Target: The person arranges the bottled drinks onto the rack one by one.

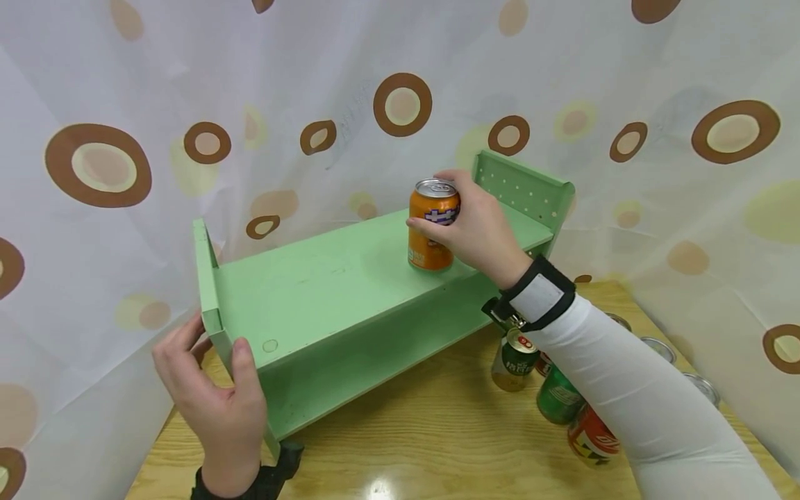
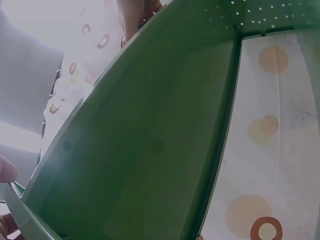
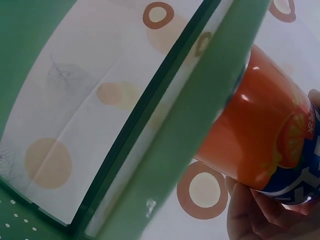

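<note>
My right hand (image 1: 478,222) grips an orange soda can (image 1: 431,243) with its thumb across the front and its fingers behind. The can is upright at the top board of a green two-tier shelf (image 1: 325,278), right of its middle. In the right wrist view, the orange soda can (image 3: 250,130) shows its base end close to the board's edge; whether it touches cannot be told. My left hand (image 1: 219,396) holds the shelf's left end panel (image 1: 206,278), thumb on the near side and fingers behind. Only fingertips of the left hand (image 2: 6,170) show in the left wrist view.
On the wooden table (image 1: 400,444) to the right stand several cans, among them a dark green and gold can (image 1: 514,361), a green can (image 1: 559,396) and a red can (image 1: 594,434). My right forearm hides others partly. A patterned curtain (image 1: 350,55) hangs behind the shelf.
</note>
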`<state>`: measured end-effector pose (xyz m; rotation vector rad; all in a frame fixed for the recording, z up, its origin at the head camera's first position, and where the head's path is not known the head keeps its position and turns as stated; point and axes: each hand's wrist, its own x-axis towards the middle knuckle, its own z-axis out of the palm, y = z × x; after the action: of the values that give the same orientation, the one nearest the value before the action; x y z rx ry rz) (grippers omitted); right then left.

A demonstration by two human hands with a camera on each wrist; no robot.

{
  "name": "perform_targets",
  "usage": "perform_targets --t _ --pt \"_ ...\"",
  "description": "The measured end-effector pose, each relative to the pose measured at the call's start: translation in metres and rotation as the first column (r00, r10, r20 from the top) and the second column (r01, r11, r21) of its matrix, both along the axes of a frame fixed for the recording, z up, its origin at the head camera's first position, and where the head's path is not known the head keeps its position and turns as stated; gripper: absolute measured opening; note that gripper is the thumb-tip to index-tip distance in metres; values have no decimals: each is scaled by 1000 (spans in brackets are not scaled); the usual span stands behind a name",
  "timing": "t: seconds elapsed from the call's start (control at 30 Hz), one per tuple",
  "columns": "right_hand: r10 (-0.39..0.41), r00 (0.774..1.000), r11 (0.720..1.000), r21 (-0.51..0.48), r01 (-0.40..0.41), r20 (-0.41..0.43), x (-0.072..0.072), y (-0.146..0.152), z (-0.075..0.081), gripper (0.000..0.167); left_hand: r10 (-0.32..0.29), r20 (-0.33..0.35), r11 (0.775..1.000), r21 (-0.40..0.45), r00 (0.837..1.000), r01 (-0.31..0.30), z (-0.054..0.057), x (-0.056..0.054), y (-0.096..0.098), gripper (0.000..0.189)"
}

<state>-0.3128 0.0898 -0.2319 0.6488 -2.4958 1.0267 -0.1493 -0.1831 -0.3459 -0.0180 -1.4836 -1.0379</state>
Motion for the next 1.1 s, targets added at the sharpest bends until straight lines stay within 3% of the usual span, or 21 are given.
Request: perform_targets --t 0.27,0.43,0.63,0.77,0.9,1.1 --pt "-19 999 1000 7 18 32 3 1 -1 98 -4 12 1000 -4 1000 4 0 1 -1 51" --pt "27 992 999 -35 -23 123 9 8 -4 100 -2 9 1000 -2 1000 2 1 1 -2 51" --pt "177 942 982 -114 -150 286 10 14 -12 93 -3 9 1000 2 1000 3 2 1 -3 51" --pt "210 925 974 -152 -169 318 7 15 -19 85 -5 15 1000 1 1000 5 2 2 -3 51" --pt "201 926 973 -173 -152 318 5 15 -24 76 -8 17 1000 0 1000 8 1 1 -3 51" --pt "131 946 981 -179 -80 296 4 12 -29 77 -12 16 1000 3 1000 12 1 1 -3 52"
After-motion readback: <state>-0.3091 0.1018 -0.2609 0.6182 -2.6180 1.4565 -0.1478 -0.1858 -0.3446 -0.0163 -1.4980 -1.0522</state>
